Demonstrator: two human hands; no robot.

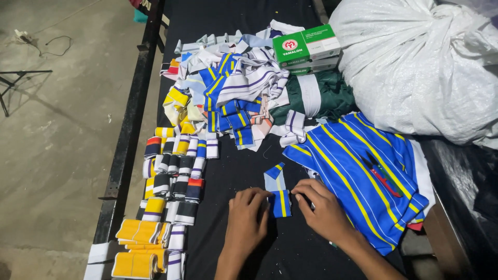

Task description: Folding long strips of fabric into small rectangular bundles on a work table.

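My left hand (248, 215) and my right hand (322, 207) both pinch a small blue fabric strip with a yellow stripe (280, 203) flat on the black table (238, 166). A pale blue piece with a blue and yellow tip (274, 177) lies just beyond the strip. A blue shirt with yellow and white stripes (363, 171) lies right of my right hand, partly under it.
Rows of folded striped cuffs (174, 176) line the table's left side. A loose heap of striped fabric pieces (228, 93) lies farther back. Green boxes (306, 47), dark green cloth (316, 98) and a big white sack (425, 62) fill the far right. The table's left edge (129, 129) borders concrete floor.
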